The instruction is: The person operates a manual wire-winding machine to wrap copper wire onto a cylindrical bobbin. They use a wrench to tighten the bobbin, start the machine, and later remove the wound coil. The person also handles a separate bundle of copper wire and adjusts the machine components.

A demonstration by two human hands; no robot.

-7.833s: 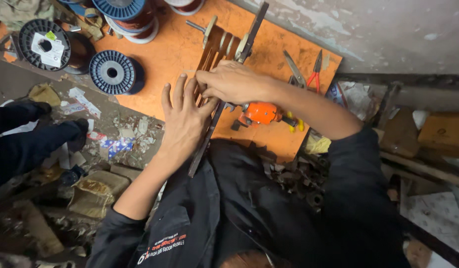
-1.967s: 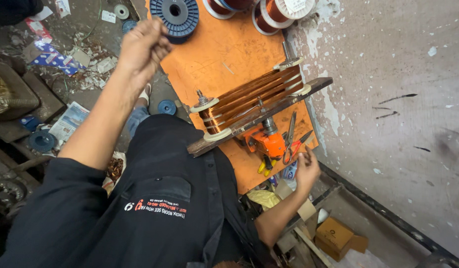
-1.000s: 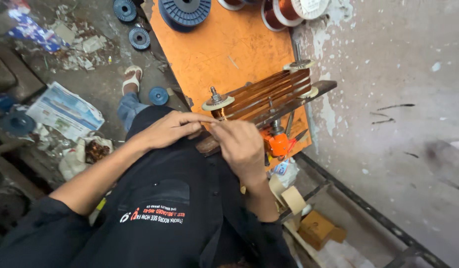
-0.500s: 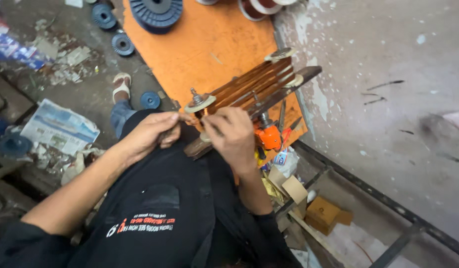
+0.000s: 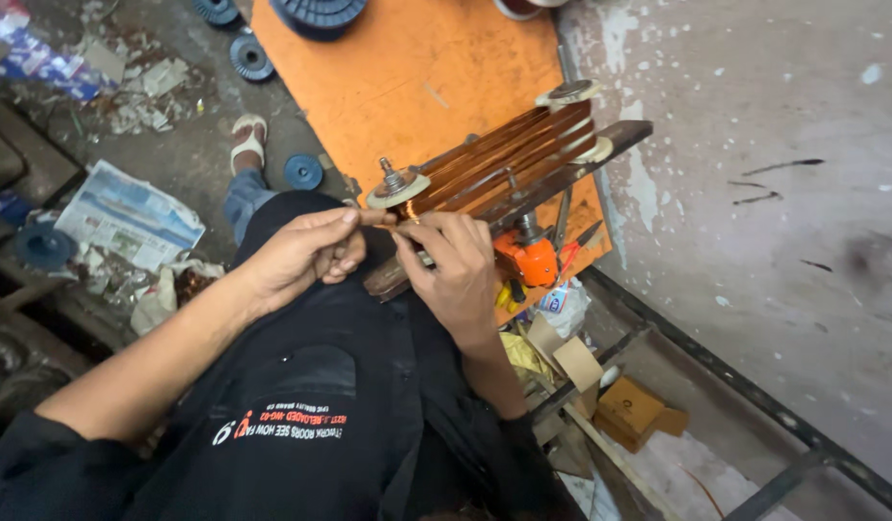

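Hands meet at near end of copper coil [image 5: 509,159] on winding frame [image 5: 562,178] over orange board [image 5: 417,77] | left hand [image 5: 297,256] pinches copper strand beside round end disc [image 5: 398,191] | right hand [image 5: 456,270] grips same strand, fingers curled | orange tool [image 5: 525,259] just right of right hand

Shiny copper-brown wire coil [image 5: 504,159] on a bright orange board [image 5: 417,77]. Dark blue round spools [image 5: 301,172] on grey floor, left. Orange tool [image 5: 526,259] with red-handled pliers [image 5: 573,253], right. Black shirt [image 5: 321,386] with white and red letters, near. Grey wall [image 5: 755,145] with white specks.
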